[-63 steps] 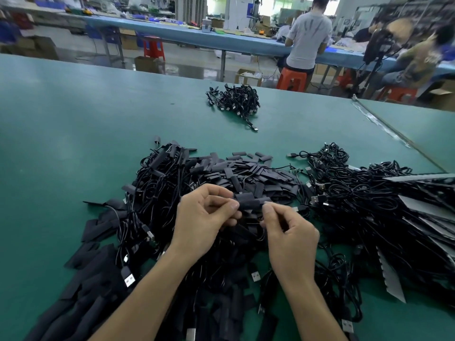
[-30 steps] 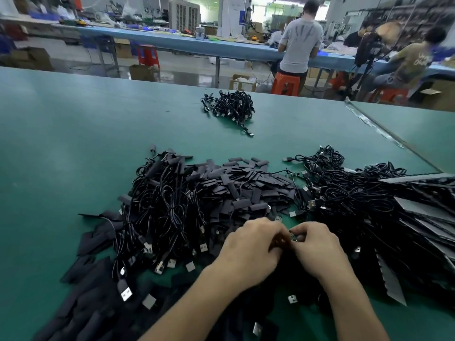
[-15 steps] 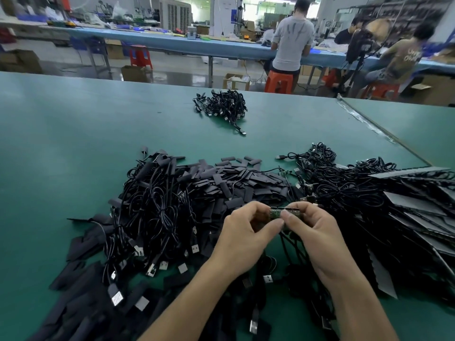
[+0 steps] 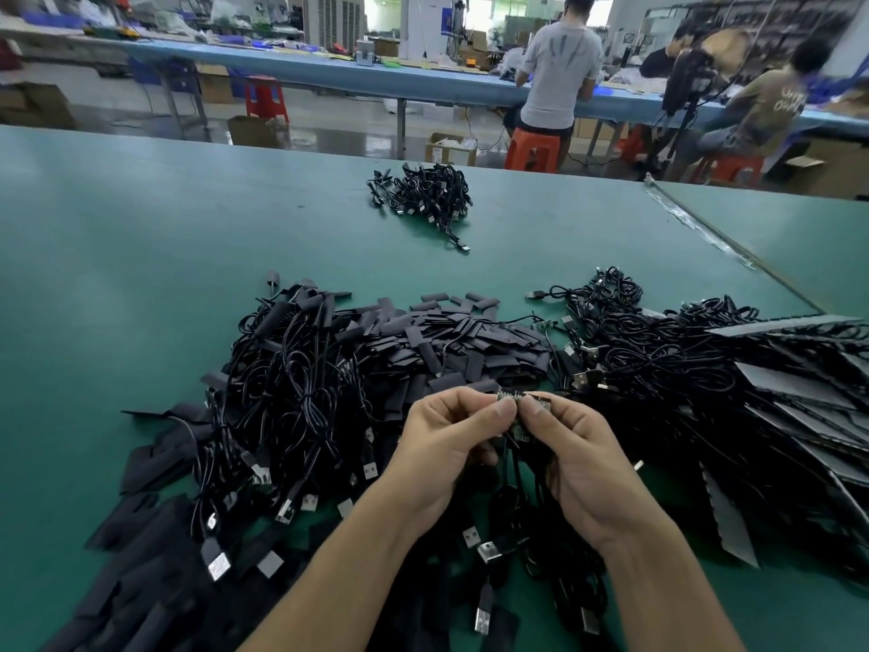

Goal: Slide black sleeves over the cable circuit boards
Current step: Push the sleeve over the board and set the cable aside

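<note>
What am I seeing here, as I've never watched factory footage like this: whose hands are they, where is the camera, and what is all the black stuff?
There is no machine: a person works with two bare hands. The one picture comes from a camera worn on their head, looking forward and down. The left hand and right hand together pinch a small board at the end of a cable that hangs below them. The board looks bare, with no sleeve on it yet. On the green table lie a heap of flat black sleeves, tangles of cables with metal plugs, and a small bundle farther back. Other people work at a blue bench behind.
</note>
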`<move>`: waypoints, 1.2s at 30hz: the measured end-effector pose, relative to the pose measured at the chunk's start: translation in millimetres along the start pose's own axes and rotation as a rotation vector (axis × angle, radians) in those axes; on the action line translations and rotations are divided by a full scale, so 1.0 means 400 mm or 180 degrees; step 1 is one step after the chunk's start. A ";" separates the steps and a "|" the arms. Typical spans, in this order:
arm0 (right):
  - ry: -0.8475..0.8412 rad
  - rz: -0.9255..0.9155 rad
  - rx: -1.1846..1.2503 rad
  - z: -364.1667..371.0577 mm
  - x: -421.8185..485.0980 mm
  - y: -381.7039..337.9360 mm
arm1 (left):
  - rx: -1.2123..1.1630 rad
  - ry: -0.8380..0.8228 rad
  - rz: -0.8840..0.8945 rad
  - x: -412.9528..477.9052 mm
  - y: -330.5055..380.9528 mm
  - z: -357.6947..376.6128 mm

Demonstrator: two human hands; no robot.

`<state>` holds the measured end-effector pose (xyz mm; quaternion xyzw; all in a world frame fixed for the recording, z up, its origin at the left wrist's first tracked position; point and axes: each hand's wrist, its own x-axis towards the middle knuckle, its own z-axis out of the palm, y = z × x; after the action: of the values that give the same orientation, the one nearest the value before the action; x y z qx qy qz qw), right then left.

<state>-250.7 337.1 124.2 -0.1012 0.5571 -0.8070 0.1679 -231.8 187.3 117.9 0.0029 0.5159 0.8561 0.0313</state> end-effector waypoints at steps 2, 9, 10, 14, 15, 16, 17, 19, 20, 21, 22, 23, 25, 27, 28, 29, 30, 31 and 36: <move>-0.0072 0.0090 0.0210 0.011 -0.001 0.001 | -0.0252 -0.0036 -0.0097 0.002 0.001 -0.002; 0.0443 0.0101 0.0131 0.029 0.005 -0.002 | -0.0840 -0.0014 0.0109 0.006 0.005 -0.001; 0.0809 0.0028 -0.0292 0.020 0.005 -0.006 | -0.0915 0.0031 0.0172 0.005 0.012 0.001; 0.2472 -0.0421 -0.2664 -0.027 -0.001 -0.022 | -0.1087 0.0603 0.0710 -0.009 0.080 0.009; 0.2661 -0.0502 -0.2869 -0.034 -0.002 -0.026 | -0.0976 0.0769 0.0924 -0.016 0.103 0.009; 0.2781 -0.0535 -0.2995 -0.041 -0.003 -0.029 | -0.0752 0.0932 0.1174 -0.024 0.125 0.008; 0.2855 -0.0535 -0.3109 -0.047 -0.003 -0.032 | -0.0458 0.1085 0.1461 -0.033 0.147 0.006; 0.2954 -0.0513 -0.3156 -0.053 -0.005 -0.034 | 0.0039 0.1309 0.2059 -0.056 0.185 0.000; 0.3003 -0.0541 -0.3071 -0.053 -0.005 -0.035 | 0.0140 0.1389 0.2312 -0.068 0.202 -0.002; 0.3064 -0.0609 -0.2953 -0.049 -0.004 -0.035 | 0.0131 0.1477 0.2518 -0.077 0.212 -0.004; 0.3129 -0.0699 -0.2820 -0.043 -0.003 -0.036 | 0.0043 0.1594 0.2661 -0.084 0.217 -0.009; 0.3189 -0.0766 -0.2673 -0.037 -0.003 -0.038 | -0.0108 0.1740 0.2722 -0.088 0.219 -0.015; 0.3435 -0.0811 -0.2388 -0.037 -0.001 -0.045 | -0.0490 0.2192 0.2614 -0.080 0.219 -0.039; 0.3844 -0.0770 -0.2202 -0.063 -0.006 -0.057 | -0.0791 0.2734 0.2419 -0.068 0.216 -0.080; 0.3952 -0.0742 -0.2208 -0.075 -0.012 -0.062 | -0.0776 0.2838 0.2404 -0.063 0.216 -0.100; 0.3887 -0.0704 -0.2321 -0.084 -0.016 -0.063 | -0.0646 0.2823 0.2433 -0.062 0.213 -0.118; 0.3682 -0.0640 -0.2508 -0.084 -0.019 -0.060 | -0.0456 0.2727 0.2461 -0.060 0.208 -0.130; 0.3405 -0.0543 -0.2744 -0.079 -0.018 -0.051 | -0.0238 0.2597 0.2461 -0.057 0.201 -0.136; 0.2500 -0.0123 -0.4421 -0.024 -0.006 -0.004 | 0.1640 0.1926 0.2120 -0.046 0.163 -0.143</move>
<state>-252.0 346.9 122.3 0.0994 0.9491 -0.2548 -0.1561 -218.7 105.1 149.3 -0.0732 0.6670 0.6274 -0.3952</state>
